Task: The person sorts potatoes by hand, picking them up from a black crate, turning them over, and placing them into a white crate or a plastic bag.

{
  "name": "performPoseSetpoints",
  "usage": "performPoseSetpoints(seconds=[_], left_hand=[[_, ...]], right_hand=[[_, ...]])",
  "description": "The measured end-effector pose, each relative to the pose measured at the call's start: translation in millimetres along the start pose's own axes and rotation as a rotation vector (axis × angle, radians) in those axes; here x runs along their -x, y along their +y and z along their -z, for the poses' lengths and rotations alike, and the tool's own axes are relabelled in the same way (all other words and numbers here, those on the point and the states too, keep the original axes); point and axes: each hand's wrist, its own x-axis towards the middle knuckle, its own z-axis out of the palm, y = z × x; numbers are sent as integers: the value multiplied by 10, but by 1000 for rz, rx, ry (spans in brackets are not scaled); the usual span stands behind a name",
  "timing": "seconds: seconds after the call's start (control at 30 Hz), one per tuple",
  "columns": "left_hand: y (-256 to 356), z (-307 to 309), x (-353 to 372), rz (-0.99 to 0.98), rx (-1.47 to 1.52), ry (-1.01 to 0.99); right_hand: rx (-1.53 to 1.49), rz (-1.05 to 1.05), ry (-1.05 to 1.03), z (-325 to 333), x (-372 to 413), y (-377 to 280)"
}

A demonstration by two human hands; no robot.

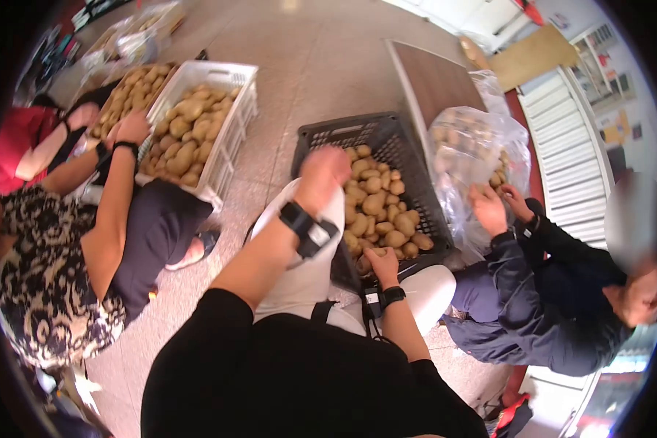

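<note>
I have two hands in sight, both at the black crate [415, 157], which sits on the floor just in front of the wearer's legs. The potatoes [376, 201] lie heaped inside it, spread from the middle down to the near end, while dark lattice wall shows at the far end.

My left hand [325, 175] hangs over the left side of the crate, beside the upper edge of the heap, with the nearest potatoes just to its right. It is blurred and its back is turned to me, so I cannot tell whether its fingers are curled around anything or spread.

My right hand [383, 266] is down at the near end, its bent fingers pointing left and reaching the lowest potatoes. Most of the heap lies beyond it. I cannot tell whether the fingertips are closed on one potato or only resting against it.

Each wrist carries a black strap. The left leg [281, 255] hides part of the crate's left side, and the right leg [429, 286] stands by its near right corner.

To the right, a co-worker's hands [489, 210] are at a clear bag [515, 139] of potatoes.
</note>
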Motion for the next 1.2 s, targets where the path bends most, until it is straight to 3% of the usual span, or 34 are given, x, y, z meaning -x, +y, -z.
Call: performPoseSetpoints(seconds=[0.03,0.1,0.13,0.2,0.23,0.3,0.4,0.43,0.57,0.7,0.8,0.83,1.0,1.03,1.07,1.2], left_hand=[[-317,33,2,42,-202,-147],[-882,75,84,120,-363,-74],[-938,-94,277,425,-161,66],[-1415,240,360,487,-307,61],[-1316,18,503,617,-320,252],[-1398,65,527,787,-421,275],[-1401,76,487,869,-368,215],[-1359,13,505,876,-371,250],[-1349,2,486,1029,-275,91],[-1360,-18,442,880,-235,133],[-1402,155,408,836,-345,111],[-1323,-41,453,820,-367,209],[-1278,27,320,723,-234,175],[-1198,-34,282,680,-132,36],[-1061,-122,235,712,-121,15],[-482,-378,56,460,-65,-47]], right_hand=[[-125,-66,23,23,-21,9],[-364,-144,72,48,-80,70],[-479,-161,101,48,-105,124],[-618,-180,183,72,-128,163],[-643,-181,234,95,-124,149],[-632,-158,300,139,-98,84],[-464,-57,422,293,14,-198],[-459,2,472,267,22,-211],[-538,93,461,343,110,-376],[-645,260,265,126,2,-145],[-836,125,170,189,55,-213],[-816,108,200,257,79,-287],[-653,161,299,176,1,-211],[-652,127,278,136,1,-185],[-643,138,254,102,-16,-165],[-517,169,176,70,10,-138]])
